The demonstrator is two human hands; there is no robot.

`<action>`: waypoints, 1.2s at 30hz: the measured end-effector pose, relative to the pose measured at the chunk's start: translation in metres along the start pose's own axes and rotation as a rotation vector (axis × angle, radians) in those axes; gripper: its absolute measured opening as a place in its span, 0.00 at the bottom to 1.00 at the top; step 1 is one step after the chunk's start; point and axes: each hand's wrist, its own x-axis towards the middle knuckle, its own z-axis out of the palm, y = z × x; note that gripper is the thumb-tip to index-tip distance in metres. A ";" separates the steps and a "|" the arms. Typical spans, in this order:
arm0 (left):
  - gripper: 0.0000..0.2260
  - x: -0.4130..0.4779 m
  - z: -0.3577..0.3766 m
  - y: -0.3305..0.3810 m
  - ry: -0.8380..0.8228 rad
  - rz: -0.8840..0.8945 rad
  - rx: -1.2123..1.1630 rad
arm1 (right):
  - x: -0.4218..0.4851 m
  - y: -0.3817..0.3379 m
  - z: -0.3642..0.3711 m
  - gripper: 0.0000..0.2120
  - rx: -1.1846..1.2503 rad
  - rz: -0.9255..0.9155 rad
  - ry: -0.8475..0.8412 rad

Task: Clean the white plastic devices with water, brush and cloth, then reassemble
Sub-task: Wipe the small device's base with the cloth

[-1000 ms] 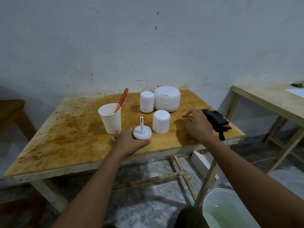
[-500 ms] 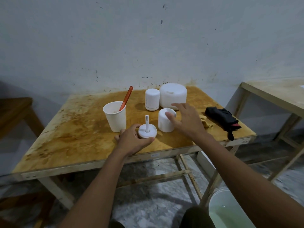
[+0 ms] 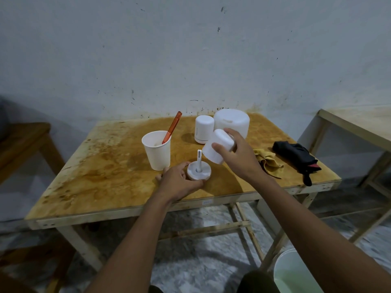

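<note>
Right hand (image 3: 239, 157) grips the cap (image 3: 218, 148) by its sides (light, stiff plastic, probably slick), left hand (image 3: 179, 182) holds the base (image 3: 198, 172) at the table (image 3: 105, 170) front edge.

My right hand (image 3: 239, 157) no longer rests by the yellow cloth (image 3: 268, 163), now to its right. It grips the white cover (image 3: 218, 148), lifted off the table and tilted, with the stemmed base (image 3: 198, 171) just below-left.
</note>
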 end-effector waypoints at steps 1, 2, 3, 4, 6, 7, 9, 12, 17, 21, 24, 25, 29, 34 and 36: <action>0.31 0.000 0.000 0.000 0.000 -0.006 -0.005 | -0.002 -0.004 0.001 0.25 0.068 -0.009 -0.006; 0.31 -0.001 0.000 0.001 0.002 -0.017 -0.005 | -0.003 -0.008 0.003 0.24 0.111 -0.020 -0.011; 0.31 0.000 0.001 0.000 0.006 -0.024 -0.002 | -0.004 -0.010 0.006 0.23 0.135 -0.032 -0.007; 0.32 0.000 0.001 0.001 0.005 -0.030 0.000 | -0.004 -0.011 0.008 0.23 0.150 -0.044 0.007; 0.32 -0.001 0.001 0.002 0.002 -0.040 -0.005 | -0.005 -0.013 0.011 0.23 0.181 -0.055 0.046; 0.32 -0.002 0.000 0.002 0.001 -0.043 -0.010 | -0.004 -0.014 0.012 0.23 0.197 -0.053 0.057; 0.31 -0.002 0.000 0.003 -0.001 -0.046 -0.006 | -0.005 -0.014 0.015 0.23 0.198 -0.051 0.038; 0.32 -0.001 0.001 0.001 -0.015 -0.063 -0.011 | -0.008 -0.010 0.020 0.28 0.081 -0.090 -0.048; 0.32 0.002 0.003 -0.002 -0.027 -0.087 -0.027 | -0.013 0.001 0.026 0.33 -0.164 -0.115 -0.152; 0.30 0.000 0.002 0.001 -0.009 -0.098 -0.045 | -0.015 0.003 0.030 0.34 -0.179 -0.115 -0.167; 0.30 0.000 0.002 0.001 -0.008 -0.091 -0.021 | -0.016 0.003 0.030 0.34 -0.183 -0.130 -0.171; 0.30 0.000 0.002 0.001 -0.009 -0.093 -0.022 | -0.016 0.003 0.029 0.35 -0.194 -0.139 -0.178; 0.28 0.002 0.003 0.000 -0.014 -0.091 -0.034 | -0.017 0.000 0.026 0.36 -0.270 -0.196 -0.210; 0.26 0.002 0.003 0.000 -0.006 -0.103 -0.018 | -0.017 -0.003 0.029 0.36 -0.302 -0.202 -0.236; 0.27 0.001 0.002 0.001 -0.006 -0.103 -0.015 | -0.015 -0.003 0.030 0.36 -0.302 -0.190 -0.240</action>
